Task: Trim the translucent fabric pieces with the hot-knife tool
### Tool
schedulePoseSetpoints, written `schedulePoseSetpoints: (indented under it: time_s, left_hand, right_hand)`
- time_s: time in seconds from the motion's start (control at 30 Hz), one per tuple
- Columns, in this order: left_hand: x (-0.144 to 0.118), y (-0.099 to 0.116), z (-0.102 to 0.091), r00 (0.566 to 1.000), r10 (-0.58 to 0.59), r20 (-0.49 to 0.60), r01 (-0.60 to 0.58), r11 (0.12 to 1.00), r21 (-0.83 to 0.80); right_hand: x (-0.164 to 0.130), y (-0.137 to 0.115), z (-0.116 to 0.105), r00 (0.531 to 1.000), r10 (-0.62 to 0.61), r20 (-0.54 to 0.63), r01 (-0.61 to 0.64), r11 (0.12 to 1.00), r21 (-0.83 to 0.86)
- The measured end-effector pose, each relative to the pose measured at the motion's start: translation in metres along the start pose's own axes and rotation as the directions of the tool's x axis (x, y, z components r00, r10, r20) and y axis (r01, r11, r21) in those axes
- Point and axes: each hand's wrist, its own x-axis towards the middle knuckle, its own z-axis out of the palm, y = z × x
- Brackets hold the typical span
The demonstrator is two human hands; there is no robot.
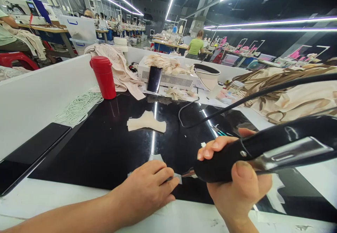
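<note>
My right hand [237, 187] grips a black corded hand tool [223, 162] with a metal lever along its side; the thumb lies below the lever. Its narrow metal tip points left, at the edge of a small translucent pale piece [158, 157] lying on the glossy black board [105, 155]. My left hand [150, 187] is closed, its bent fingers pressing on that piece and covering most of it. Beyond the left hand lies a short stack of cream cut pieces [146, 121]. Whether the tip touches the pale piece is hard to tell.
A red lidded cup [103, 78], a bundle of pale green cords [76, 108] and a dark flat phone-like slab [34, 152] stand at left. At the back is a white vented box [168, 78] with fabric. The black cable [237, 101] arches across the right, near tweezers [218, 130].
</note>
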Motion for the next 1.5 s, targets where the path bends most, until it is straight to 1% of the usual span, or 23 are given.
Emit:
schedulePoseSetpoints:
  time_s: [0.17, 0.27, 0.47, 0.6, 0.7, 0.83, 0.97, 1.07, 1.17, 1.23, 1.33, 1.4, 1.5]
  left_hand:
    - [-0.001, 0.0, 0.001, 1.0, -0.002, 0.023, 0.002, 1.0, -0.002]
    - [-0.002, -0.001, 0.001, 1.0, -0.013, 0.009, 0.013, 1.0, -0.014]
    - [0.0, -0.003, 0.001, 1.0, -0.015, 0.008, 0.015, 0.999, -0.041]
    - [0.004, -0.004, -0.002, 1.0, -0.024, 0.018, 0.025, 0.999, -0.033]
    - [0.005, -0.005, -0.003, 1.0, -0.019, 0.003, 0.019, 0.999, -0.041]
    - [0.003, -0.007, 0.0, 1.0, -0.018, -0.007, 0.017, 0.998, -0.061]
    - [-0.001, -0.006, 0.003, 0.999, -0.025, 0.02, 0.026, 0.997, -0.068]
    - [-0.001, -0.006, -0.002, 0.999, -0.047, 0.022, 0.049, 0.993, -0.111]
    - [-0.001, -0.01, -0.016, 0.998, -0.064, 0.02, 0.066, 0.988, -0.14]
    - [-0.006, -0.016, -0.029, 0.995, -0.098, 0.037, 0.102, 0.984, -0.144]
    - [-0.023, -0.026, -0.045, 0.975, -0.209, 0.074, 0.218, 0.963, -0.156]
    - [-0.039, -0.03, -0.052, 0.949, -0.302, 0.092, 0.314, 0.934, -0.169]
    - [-0.062, -0.032, -0.054, 0.901, -0.419, 0.115, 0.434, 0.881, -0.191]
  right_hand:
    - [0.0, 0.003, -0.001, 1.0, 0.005, 0.017, -0.005, 1.0, 0.02]
    - [0.001, 0.003, -0.001, 1.0, 0.017, 0.02, -0.018, 1.0, 0.024]
    - [0.0, -0.003, 0.0, 0.999, 0.038, -0.01, -0.038, 0.998, 0.042]
    - [-0.002, -0.003, -0.001, 0.999, 0.039, 0.029, -0.04, 0.998, 0.039]
    - [-0.003, -0.001, -0.002, 0.999, 0.029, 0.037, -0.03, 0.999, 0.037]
    - [-0.004, 0.001, -0.003, 0.999, 0.024, 0.045, -0.026, 0.999, 0.038]
    - [-0.002, -0.001, -0.003, 0.999, 0.036, 0.027, -0.037, 0.999, 0.04]
    - [0.001, -0.005, -0.001, 0.999, 0.035, 0.0, -0.035, 0.999, 0.031]
    - [0.003, -0.007, 0.003, 0.999, 0.038, -0.02, -0.037, 0.999, 0.039]
    - [0.003, -0.007, 0.007, 0.999, 0.047, -0.02, -0.046, 0.997, 0.061]
    - [0.001, -0.003, 0.015, 0.998, 0.069, -0.004, -0.068, 0.992, 0.107]
    - [-0.002, 0.001, 0.023, 0.996, 0.088, 0.02, -0.09, 0.986, 0.14]
    - [-0.009, 0.009, 0.036, 0.992, 0.102, 0.08, -0.115, 0.978, 0.172]
